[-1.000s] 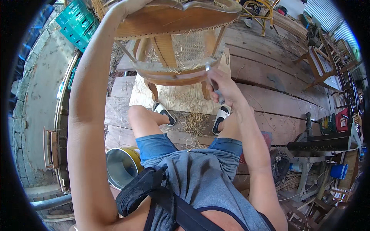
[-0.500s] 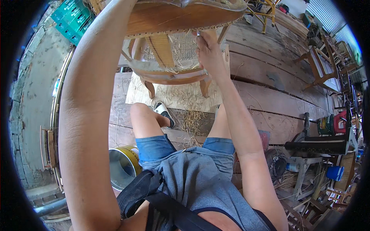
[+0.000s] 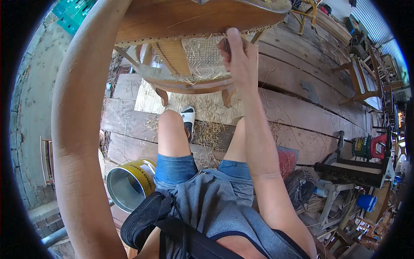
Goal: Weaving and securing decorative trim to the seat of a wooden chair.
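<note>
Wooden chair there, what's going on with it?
A person's right hand grips a small, mostly hidden tool at the edge of the broad rail of the wooden chair. Their left arm reaches past the top of the view, its hand out of sight. The chair stands on a pale board, straw-like scraps around it.

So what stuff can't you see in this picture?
In the head view:
Left hand: cut off by the top edge.
Part of the chair: also past that edge.
Dark object in the right hand: mostly covered by that hand.
Right foot: hidden behind the right leg or right arm.
</note>
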`<action>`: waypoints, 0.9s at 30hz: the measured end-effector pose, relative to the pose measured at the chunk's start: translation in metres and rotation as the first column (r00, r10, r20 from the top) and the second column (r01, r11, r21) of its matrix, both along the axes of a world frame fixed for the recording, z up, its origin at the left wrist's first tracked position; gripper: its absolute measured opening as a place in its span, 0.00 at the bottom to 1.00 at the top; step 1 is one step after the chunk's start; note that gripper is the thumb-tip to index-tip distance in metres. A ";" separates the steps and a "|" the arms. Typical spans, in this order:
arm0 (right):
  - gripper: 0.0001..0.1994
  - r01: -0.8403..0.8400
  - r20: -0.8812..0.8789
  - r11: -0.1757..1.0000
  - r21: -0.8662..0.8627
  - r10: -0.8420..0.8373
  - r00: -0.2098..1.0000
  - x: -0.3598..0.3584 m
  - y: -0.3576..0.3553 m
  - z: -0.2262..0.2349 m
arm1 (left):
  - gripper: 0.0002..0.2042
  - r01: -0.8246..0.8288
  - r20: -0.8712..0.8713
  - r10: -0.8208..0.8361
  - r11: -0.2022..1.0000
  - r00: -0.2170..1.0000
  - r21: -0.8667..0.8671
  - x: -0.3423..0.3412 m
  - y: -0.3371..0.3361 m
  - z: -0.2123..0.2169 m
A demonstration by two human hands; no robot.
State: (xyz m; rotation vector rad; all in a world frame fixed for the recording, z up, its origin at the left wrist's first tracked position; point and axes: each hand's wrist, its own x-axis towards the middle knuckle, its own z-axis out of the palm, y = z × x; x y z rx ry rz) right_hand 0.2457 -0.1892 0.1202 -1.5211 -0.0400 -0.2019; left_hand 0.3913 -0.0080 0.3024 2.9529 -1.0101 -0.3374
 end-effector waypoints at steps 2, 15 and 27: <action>0.21 0.083 0.182 0.983 -0.162 -0.053 0.982 -0.011 0.005 -0.004 | 0.27 -0.194 -0.019 0.200 0.967 0.980 0.164 -0.045 -0.013 0.007; 0.12 0.018 0.205 0.957 -0.289 0.043 0.978 -0.020 0.008 -0.013 | 0.23 -0.127 0.089 0.102 0.922 0.991 0.365 0.001 0.008 -0.002; 0.12 0.156 0.241 0.850 -0.504 -0.035 0.970 -0.017 0.020 -0.006 | 0.19 0.201 -0.253 -0.204 0.979 0.946 -0.038 0.053 0.059 -0.022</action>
